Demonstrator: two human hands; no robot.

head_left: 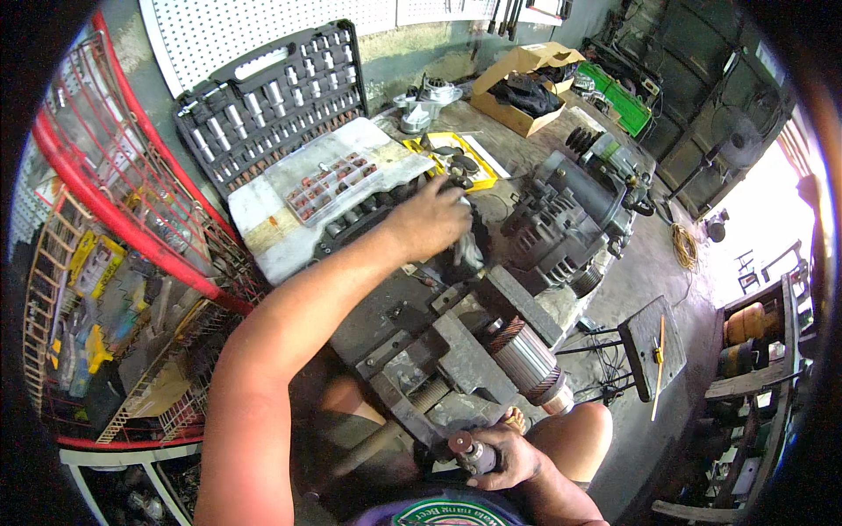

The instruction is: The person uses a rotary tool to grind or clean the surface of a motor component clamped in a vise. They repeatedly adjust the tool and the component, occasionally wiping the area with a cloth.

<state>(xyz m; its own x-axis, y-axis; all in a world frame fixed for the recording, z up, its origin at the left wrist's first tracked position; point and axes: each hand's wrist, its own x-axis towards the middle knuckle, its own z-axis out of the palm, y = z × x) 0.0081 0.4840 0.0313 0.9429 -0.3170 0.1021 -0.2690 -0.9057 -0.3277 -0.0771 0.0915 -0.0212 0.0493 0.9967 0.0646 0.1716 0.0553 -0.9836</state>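
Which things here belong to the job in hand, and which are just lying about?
Seemingly in the job:
copper-wound armature, at the vise's jaws
bench vise
cylindrical metal tool, in the right hand

Probably just lying about:
alternator
open socket case
clear parts organizer
cardboard box
green crate

The left hand is blurred; whether it holds anything is unclear.

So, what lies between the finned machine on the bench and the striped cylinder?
In the head view, the far jaw of the vise runs between the finned machine and the striped cylinder.
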